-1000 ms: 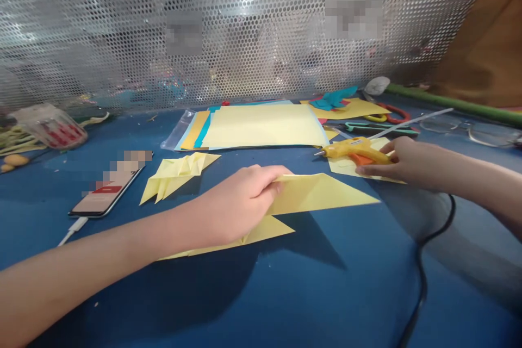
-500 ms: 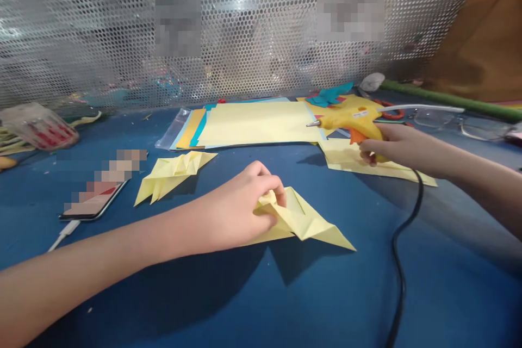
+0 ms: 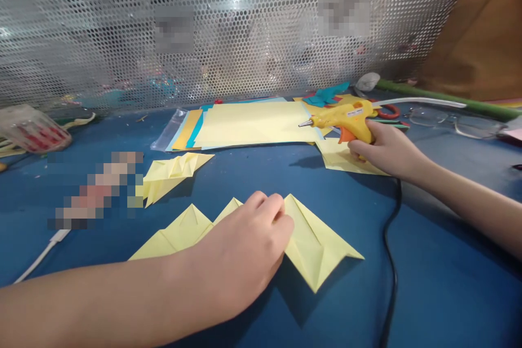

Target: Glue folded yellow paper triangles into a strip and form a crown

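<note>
My left hand (image 3: 248,250) is closed around the middle of a folded yellow paper piece (image 3: 314,239), whose pointed folds spread out to both sides; its centre is hidden behind my fingers. My right hand (image 3: 383,149) grips a yellow glue gun (image 3: 345,118) by the handle, its metal nozzle pointing left and a glue stick jutting from the back. One finger is near the orange trigger; whether it is pressed I cannot tell. A second, smaller folded yellow paper piece (image 3: 175,171) lies on the blue table beyond my left forearm.
Coloured paper sheets (image 3: 256,125) are stacked at the back, with another yellow sheet (image 3: 336,157) below the glue gun. A black cord (image 3: 389,261) runs down the right. Glasses (image 3: 477,126), a green stick (image 3: 448,100), a clear box (image 3: 35,129) and a white cable (image 3: 38,261) lie around.
The folded paper in my left hand has turned and opened out, showing more of its points on both sides. My right hand and the glue gun have shifted slightly left.
</note>
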`<state>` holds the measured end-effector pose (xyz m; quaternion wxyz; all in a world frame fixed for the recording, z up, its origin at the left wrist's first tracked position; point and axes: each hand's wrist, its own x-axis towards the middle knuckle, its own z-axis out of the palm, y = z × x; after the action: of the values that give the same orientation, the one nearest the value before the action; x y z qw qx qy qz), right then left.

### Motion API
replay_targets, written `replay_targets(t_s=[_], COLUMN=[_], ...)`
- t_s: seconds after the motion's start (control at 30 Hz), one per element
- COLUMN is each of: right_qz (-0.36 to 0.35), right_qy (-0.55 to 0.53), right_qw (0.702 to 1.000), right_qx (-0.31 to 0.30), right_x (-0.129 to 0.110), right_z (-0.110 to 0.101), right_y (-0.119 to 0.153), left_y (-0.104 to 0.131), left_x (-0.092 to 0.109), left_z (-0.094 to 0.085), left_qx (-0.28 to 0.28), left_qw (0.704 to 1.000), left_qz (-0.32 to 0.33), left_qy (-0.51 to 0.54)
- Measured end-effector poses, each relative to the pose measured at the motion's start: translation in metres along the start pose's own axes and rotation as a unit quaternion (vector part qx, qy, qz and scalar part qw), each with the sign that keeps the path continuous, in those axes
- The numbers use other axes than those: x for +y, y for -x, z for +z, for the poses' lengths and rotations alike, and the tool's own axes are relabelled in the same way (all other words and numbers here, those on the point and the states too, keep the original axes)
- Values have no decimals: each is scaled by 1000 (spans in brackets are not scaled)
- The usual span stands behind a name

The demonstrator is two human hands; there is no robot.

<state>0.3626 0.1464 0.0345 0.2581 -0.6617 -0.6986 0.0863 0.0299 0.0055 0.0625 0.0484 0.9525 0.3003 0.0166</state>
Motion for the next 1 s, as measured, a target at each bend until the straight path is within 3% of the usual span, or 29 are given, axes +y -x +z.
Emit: replay_targets(t_s=[0.1, 0.23, 0.4, 0.57, 0.77, 1.0], right_qz=[-15, -22, -21, -16, -11, 23], right_qy=[-7, -7, 7, 21, 34, 82], right_qw=[1000, 1000, 1000, 1000, 999, 996], right_qx=[7, 5, 6, 14, 10, -18], right_x=[0, 2, 0, -4, -8, -10], right_z=[0, 0, 1, 0, 0, -1], right_y=[0, 0, 1, 2, 3, 5], left_y=[0, 1, -2, -1, -2, 3], left_x=[0, 3, 7, 7, 11, 12], left_z=[0, -5, -4, 4, 5, 17], left_qx=[-1, 21, -76, -66, -149, -72], left_qw=[1000, 998, 989, 985, 970, 968], left_qz=[3, -43, -109, -57, -53, -20], left_qy=[-22, -50, -62, -150, -186, -239])
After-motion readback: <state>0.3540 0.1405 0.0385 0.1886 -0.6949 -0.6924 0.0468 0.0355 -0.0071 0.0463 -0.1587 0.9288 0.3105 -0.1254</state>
